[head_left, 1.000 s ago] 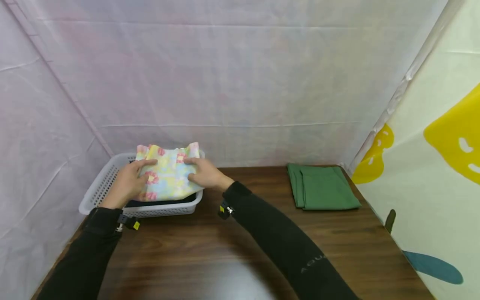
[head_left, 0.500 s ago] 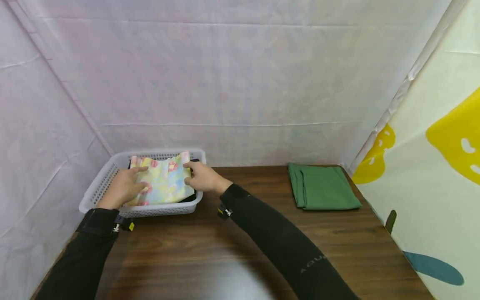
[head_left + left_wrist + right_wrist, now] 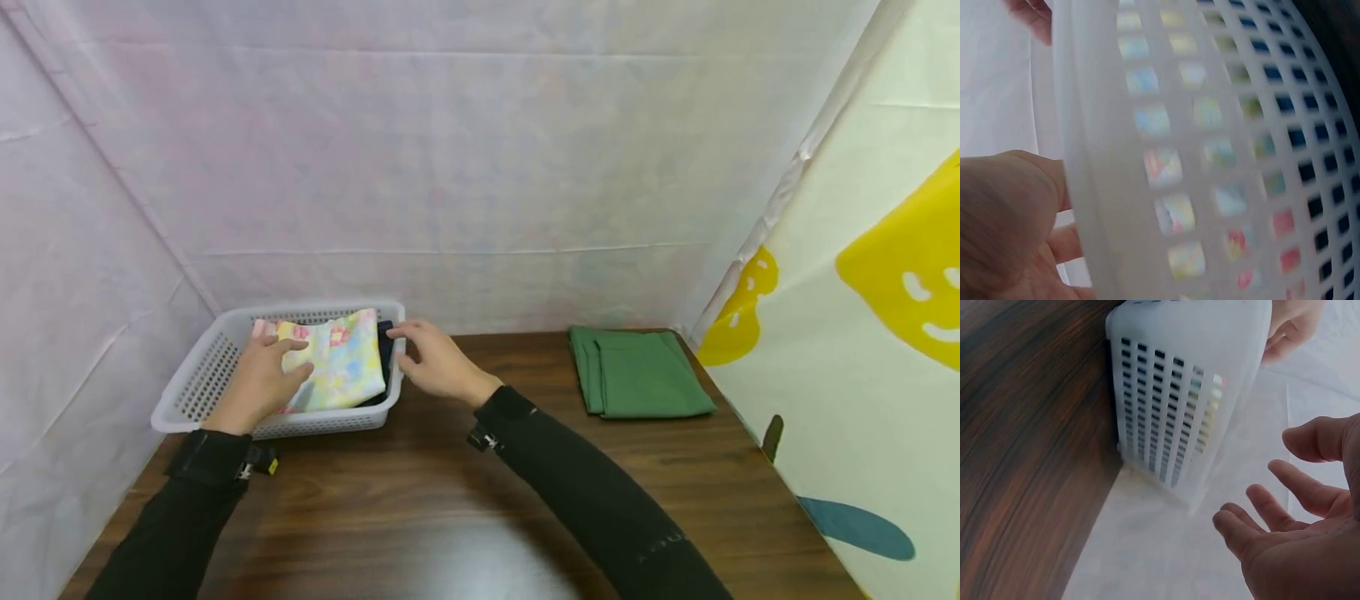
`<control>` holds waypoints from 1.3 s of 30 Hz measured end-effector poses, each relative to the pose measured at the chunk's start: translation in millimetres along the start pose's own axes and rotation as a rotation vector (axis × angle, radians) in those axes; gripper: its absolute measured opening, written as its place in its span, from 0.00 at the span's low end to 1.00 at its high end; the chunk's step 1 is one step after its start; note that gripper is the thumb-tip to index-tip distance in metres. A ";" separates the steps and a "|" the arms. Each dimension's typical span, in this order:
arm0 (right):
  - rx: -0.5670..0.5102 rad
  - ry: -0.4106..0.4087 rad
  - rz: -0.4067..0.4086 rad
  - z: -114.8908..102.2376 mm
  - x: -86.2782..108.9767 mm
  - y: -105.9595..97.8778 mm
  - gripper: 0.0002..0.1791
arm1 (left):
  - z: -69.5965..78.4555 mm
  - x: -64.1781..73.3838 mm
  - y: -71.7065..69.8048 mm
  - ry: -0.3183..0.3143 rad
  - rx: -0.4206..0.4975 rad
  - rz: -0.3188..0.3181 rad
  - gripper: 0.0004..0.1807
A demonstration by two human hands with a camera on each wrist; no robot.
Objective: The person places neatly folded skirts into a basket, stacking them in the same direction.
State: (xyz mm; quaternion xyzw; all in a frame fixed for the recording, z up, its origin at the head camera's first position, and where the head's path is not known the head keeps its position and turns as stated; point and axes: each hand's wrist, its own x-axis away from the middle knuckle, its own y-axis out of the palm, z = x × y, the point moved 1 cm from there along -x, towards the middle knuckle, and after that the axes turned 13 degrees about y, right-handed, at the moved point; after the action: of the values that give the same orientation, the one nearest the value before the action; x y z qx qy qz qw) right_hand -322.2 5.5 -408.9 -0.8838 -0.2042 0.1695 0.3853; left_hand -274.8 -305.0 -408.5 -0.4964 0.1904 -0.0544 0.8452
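A folded floral cloth (image 3: pixel 341 367) in pastel yellow, pink and blue lies inside the white plastic basket (image 3: pixel 176 396), on top of dark folded fabric (image 3: pixel 386 346). My left hand (image 3: pixel 262 375) is over the cloth's left part, fingers spread and loosely bent, gripping nothing. In the left wrist view, the basket's perforated wall (image 3: pixel 1104 187) hides part of that hand. My right hand (image 3: pixel 438 362) hovers by the basket's right rim, off the cloth. The right wrist view shows its fingers (image 3: pixel 1266 506) and thumb apart, with nothing between them.
A folded green cloth (image 3: pixel 645 375) lies at the right rear of the brown wooden table (image 3: pixel 420 500). Pale sheet walls (image 3: pixel 465 167) stand behind and to the left; a white sheet with yellow shapes (image 3: pixel 907 275) hangs at the right.
The floral cloth went down and left into the basket. Both hands have let go of it; the right hand has drawn away to the right, past the rim.
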 end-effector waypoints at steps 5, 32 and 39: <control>0.009 0.033 0.037 18.5 15.3 -9.0 0.26 | 15.1 0.7 13.0 0.084 0.002 0.059 0.24; 0.041 0.276 0.127 120.8 116.3 -59.9 0.27 | 110.3 3.7 67.6 0.264 -0.023 0.154 0.23; 0.095 0.357 0.223 148.0 132.9 -82.4 0.26 | 130.4 1.7 80.5 0.311 -0.036 0.152 0.22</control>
State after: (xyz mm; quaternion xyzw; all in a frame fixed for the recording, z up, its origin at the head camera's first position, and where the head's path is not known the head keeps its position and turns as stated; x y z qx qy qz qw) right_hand -294.6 212.4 -461.6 -0.8978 -0.0257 0.0614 0.4354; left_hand -232.1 -158.4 -421.5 -0.4813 0.3567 -0.0629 0.7982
